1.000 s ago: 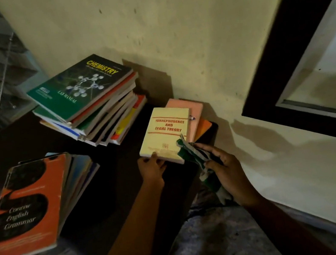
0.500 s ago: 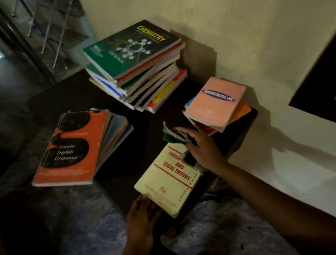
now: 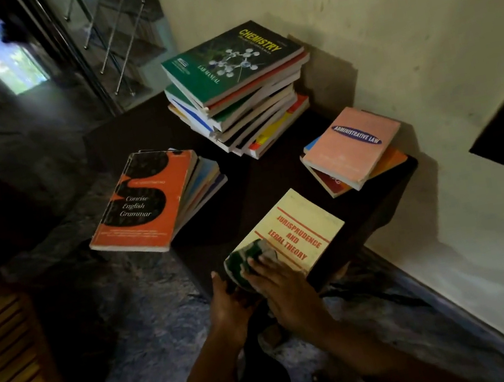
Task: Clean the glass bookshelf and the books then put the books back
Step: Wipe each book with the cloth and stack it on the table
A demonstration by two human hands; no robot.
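Far left, beyond the worktop's far-left corner: glass bookshelf [image 3: 120,42], with panes on metal rods, dimly seen. No books can be made out on it.

Left edge of the dark worktop [image 3: 260,186]: grammar stack [image 3: 145,203], orange cover on top, a few books fanned beneath. It overhangs the edge.

Near edge: left hand [image 3: 230,305] is set at the near corner of the yellow book. That corner appears to be gripped, though the fingers are largely hidden.

Cloth [image 3: 249,258], green and white and bunched, is pressed on the near-left part of the cover.

Far edge, against the wall [image 3: 417,27]: chemistry stack [image 3: 234,59], the tallest, with a green lab manual on top and the books askew.

Right hand [image 3: 285,289] is laid over the cloth with fingers fairly straight, so the cloth is pressed rather than clutched.

Yellow book [image 3: 297,226], on jurisprudence and legal theory, lies at an angle at the near edge. Its near corner is carried past that edge.

Right edge: law stack [image 3: 353,142], pink cover on top, orange and blue showing below, just beside the wall.

Step judged: books are being wiped one at a time, and the return to the shelf has not begun. The next move calls for the cloth to be drawn across the rest of the cover towards its far corner while the book is steadied. Which stack takes cleaned books cannot be told.
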